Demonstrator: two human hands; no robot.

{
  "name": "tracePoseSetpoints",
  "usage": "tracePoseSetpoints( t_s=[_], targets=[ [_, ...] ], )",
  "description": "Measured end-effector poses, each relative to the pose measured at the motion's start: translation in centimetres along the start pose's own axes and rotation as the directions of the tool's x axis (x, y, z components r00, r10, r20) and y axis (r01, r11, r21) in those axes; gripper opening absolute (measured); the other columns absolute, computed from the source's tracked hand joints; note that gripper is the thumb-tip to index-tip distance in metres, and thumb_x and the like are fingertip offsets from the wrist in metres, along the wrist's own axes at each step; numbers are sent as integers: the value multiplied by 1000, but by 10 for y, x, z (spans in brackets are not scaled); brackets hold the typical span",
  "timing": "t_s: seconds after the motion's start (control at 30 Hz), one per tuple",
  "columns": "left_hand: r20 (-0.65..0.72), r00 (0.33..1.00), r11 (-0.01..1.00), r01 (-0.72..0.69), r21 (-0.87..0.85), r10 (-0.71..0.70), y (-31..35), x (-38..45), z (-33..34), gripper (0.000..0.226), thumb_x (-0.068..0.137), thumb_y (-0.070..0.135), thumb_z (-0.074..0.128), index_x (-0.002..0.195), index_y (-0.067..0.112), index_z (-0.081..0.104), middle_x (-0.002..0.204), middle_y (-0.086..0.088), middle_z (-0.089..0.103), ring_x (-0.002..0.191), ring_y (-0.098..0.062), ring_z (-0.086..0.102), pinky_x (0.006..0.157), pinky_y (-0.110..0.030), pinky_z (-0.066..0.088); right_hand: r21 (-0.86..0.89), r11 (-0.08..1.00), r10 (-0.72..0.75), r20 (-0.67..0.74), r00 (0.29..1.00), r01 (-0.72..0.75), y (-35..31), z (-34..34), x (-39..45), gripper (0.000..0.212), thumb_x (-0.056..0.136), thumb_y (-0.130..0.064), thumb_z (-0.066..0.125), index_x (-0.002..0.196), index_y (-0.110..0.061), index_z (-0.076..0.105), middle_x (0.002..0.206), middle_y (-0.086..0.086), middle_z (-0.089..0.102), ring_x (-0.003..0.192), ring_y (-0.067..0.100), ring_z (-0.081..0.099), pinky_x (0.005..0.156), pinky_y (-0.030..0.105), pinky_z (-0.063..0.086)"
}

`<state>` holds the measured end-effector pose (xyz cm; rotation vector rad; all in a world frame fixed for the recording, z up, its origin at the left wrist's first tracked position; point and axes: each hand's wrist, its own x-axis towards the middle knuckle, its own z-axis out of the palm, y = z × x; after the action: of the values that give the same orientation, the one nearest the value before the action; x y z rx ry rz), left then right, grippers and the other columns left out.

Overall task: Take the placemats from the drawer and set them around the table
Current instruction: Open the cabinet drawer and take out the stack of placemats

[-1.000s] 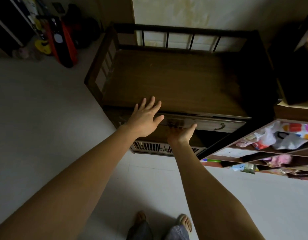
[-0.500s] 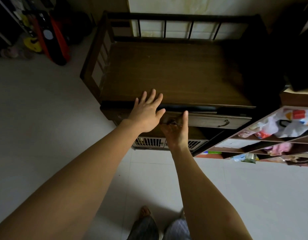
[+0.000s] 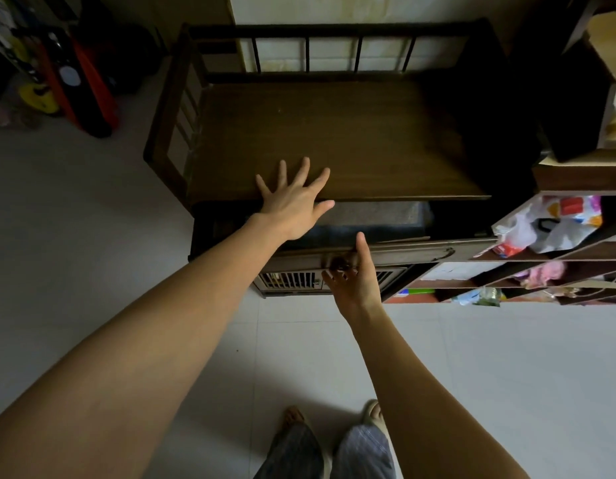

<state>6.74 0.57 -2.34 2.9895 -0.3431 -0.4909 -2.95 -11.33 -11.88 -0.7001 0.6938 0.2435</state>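
Judging from their look, the placemats [image 3: 365,216] are a flat stack of grey and bluish woven fabric, so they should be light, soft and a little floppy, not slippery and not fragile. It would be best to take them at the near edge of the stack, with the fingers under and the thumb on top, lifting all layers together so they do not slide apart. They lie inside the drawer [image 3: 403,252], which is pulled out partly from under the wooden top [image 3: 334,140] of the cabinet, and part of the stack is hidden under that top. The left hand [image 3: 294,202] is wide open, its fingers spread flat and pressing on the front edge of the top, seemingly to steady it. The right hand [image 3: 351,278] holds the drawer front at its metal handle [image 3: 339,262], fingers curled under and thumb standing up over the rim.
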Motion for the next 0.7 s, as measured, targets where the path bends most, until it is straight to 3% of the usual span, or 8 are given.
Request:
tracePoseSetpoints(
  t_s=[0.17, 0.3, 0.4, 0.57, 0.7],
  targets=[
    [-38, 998, 999, 45, 25, -44, 8, 7, 10, 59, 100, 52, 25, 152, 42, -1, 162, -1, -11, 146, -40, -12, 109, -73, -2, -23, 999, 29, -81, 996, -31, -8, 10, 2, 47, 85, -31, 66, 124, -9, 53, 125, 18, 57, 114, 32, 56, 100, 45, 47],
    [-17, 999, 999, 48, -22, -48, 6, 8, 4, 58, 101, 49, 28, 152, 43, 1, 162, 0, -10, 146, -38, -13, 109, -72, -2, 8, 999, 50, -92, 995, -50, -1, 10, -11, 49, 83, -28, 68, 126, -9, 52, 127, 18, 57, 113, 31, 57, 97, 46, 50],
    [-9, 999, 998, 44, -42, -45, 6, 8, 2, 58, 101, 47, 30, 152, 42, 2, 162, 0, -10, 146, -38, -14, 109, -73, -2, 92, 994, 71, -111, 991, -61, 9, 5, -30, 47, 84, -22, 68, 126, -5, 52, 115, 16, 59, 104, 29, 60, 94, 45, 52],
    [-7, 999, 998, 54, -19, -54, 8, 6, 1, 58, 101, 48, 29, 152, 42, 3, 162, -1, -9, 146, -39, -13, 108, -73, -1, 41, 997, 66, -119, 991, -62, 14, -12, -57, 15, 88, -18, 63, 97, -8, 56, 93, 13, 56, 92, 28, 59, 98, 51, 48],
    [-11, 998, 998, 58, -17, -58, 9, 4, 2, 58, 101, 48, 29, 152, 42, 2, 162, -1, -10, 146, -39, -13, 108, -74, -1, 30, 998, 64, -155, 986, -60, 14, -19, -75, 9, 88, -14, 62, 87, -9, 55, 89, 13, 55, 95, 30, 57, 99, 53, 47]
  ],
)
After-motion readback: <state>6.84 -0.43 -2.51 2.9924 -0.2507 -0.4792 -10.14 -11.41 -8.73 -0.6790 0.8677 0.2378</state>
